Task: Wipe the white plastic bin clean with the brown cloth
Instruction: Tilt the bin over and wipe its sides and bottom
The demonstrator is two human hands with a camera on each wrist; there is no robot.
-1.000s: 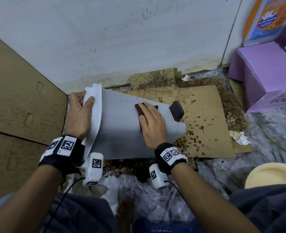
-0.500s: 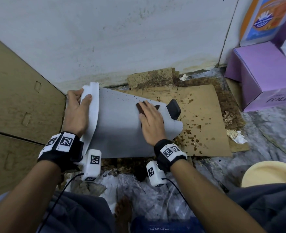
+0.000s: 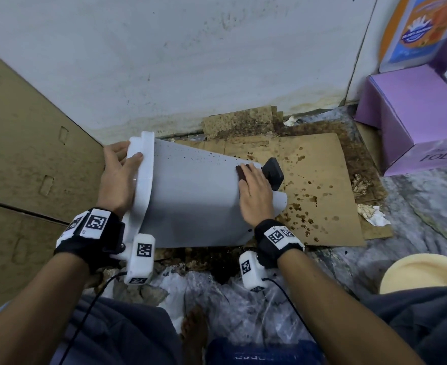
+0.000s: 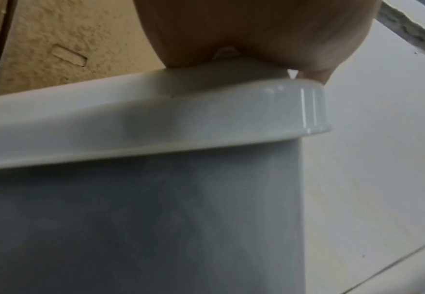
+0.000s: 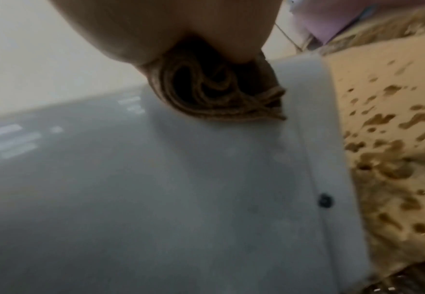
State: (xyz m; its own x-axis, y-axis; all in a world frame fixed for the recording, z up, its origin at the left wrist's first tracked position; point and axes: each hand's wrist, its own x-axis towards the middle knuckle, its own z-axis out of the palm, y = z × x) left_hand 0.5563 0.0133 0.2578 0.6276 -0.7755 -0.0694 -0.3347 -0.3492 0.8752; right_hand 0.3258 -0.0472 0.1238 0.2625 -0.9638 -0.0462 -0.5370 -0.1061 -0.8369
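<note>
The white plastic bin (image 3: 190, 196) lies on its side, its wide rimmed mouth toward the left and its narrower base toward the right, where a black foot pedal (image 3: 273, 172) juts out. Its upward-facing side is smooth and pale grey-white, with a scatter of small dark specks near the far edge. The brown cloth (image 5: 221, 95), folded into several layers, lies flat against this upper side close to the base end, just beside the pedal. The base overhangs stained, spotted cardboard (image 3: 319, 191).

brown cloth (image 3: 242, 172) mostly hidden under right hand (image 3: 254, 192)
</note>
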